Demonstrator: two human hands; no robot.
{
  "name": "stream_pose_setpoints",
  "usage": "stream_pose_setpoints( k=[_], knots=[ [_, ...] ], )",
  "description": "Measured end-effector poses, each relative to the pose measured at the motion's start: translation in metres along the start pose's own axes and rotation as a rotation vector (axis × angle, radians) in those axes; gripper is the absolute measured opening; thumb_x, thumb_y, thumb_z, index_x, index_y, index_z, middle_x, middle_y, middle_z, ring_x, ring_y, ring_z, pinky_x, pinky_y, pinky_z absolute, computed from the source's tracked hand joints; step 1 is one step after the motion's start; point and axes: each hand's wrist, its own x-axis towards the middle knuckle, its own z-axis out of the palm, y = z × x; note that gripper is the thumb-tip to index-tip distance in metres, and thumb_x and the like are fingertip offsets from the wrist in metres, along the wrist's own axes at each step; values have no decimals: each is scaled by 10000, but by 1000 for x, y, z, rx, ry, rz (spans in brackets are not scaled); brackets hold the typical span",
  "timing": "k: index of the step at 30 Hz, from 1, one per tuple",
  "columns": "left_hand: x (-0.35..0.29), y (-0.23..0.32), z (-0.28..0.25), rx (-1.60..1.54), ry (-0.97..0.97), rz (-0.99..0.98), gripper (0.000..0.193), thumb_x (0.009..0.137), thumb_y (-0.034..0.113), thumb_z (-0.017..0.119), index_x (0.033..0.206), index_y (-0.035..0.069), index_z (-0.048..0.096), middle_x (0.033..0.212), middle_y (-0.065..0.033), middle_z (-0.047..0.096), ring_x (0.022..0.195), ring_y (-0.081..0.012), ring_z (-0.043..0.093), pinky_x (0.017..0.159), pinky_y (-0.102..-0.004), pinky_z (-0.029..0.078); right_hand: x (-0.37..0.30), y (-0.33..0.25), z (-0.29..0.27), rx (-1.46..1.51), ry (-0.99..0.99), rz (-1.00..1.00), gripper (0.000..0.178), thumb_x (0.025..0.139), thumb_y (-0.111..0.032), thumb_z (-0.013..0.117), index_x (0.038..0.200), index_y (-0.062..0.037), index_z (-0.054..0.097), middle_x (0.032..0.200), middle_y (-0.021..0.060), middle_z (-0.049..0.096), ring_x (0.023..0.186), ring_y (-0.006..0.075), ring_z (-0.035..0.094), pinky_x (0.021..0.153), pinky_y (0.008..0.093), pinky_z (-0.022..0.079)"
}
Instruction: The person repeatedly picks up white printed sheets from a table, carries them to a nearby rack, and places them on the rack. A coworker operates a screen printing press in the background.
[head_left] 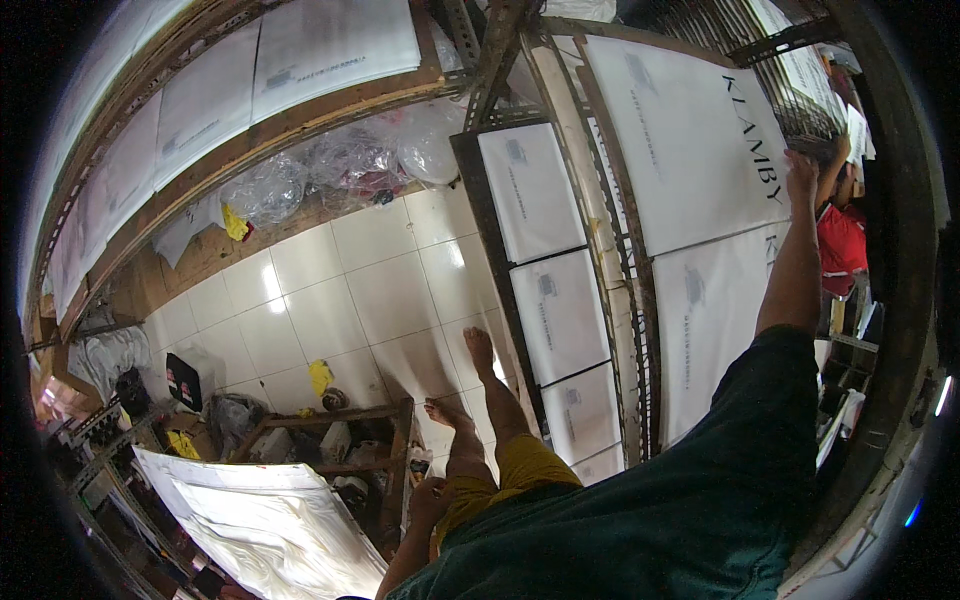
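Evidently, the large white sheet lies just right of the pale rail: smooth, rectangular, bold dark lettering along its outer side, small grey print nearer the rail. Right hand, well right of the rail, is at the sheet's outer edge; whether its fingers grasp anything cannot be told. Left hand, left of the rail, is near a rough wooden frame; its fingers' grip cannot be determined. Left of the rail: glossy tiles, crumpled clear plastic
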Motion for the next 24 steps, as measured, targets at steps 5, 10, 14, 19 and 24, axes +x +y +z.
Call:
stream_pose_setpoints(
  k=[5,10,14,19,24],
  knots=[
    [0,2,4,-55,-60,-109,323,709,327,688,874,56,628,838,-96,620,732,-223,615,642,-348,486,3,3,16,164,-15,170,439,676,61,401,1002,-123,630,1030,121,587,1043,269,484,932,336,357],
    [-6,25,-1,7,-65,-139,319,734,325,665,882,46,626,838,-112,616,747,-235,613,648,-354,486,16,-26,-17,377,19,331,437,692,19,424,1035,-164,623,1078,125,577,1102,255,465,935,348,354],
    [-8,33,-4,-51,-25,-131,333,736,337,651,896,47,623,840,-118,615,760,-238,610,670,-366,481,1,-94,-89,56,-179,492,418,691,-38,486,1068,-184,593,1120,92,566,1108,257,471,922,382,362],
    [-15,36,-1,15,-32,-176,336,736,332,644,922,54,617,863,-110,617,778,-232,605,690,-359,475,-30,-172,-129,313,26,317,393,741,-275,573,1129,-220,557,1131,72,562,1094,271,487,904,427,373],
    [-31,31,5,-4,-11,-217,315,747,322,634,931,68,617,877,-93,621,781,-225,605,698,-350,472,-74,-248,-159,329,-215,295,371,816,-330,500,1174,-234,525,1236,28,495,1184,214,412,964,466,284]
  ],
)
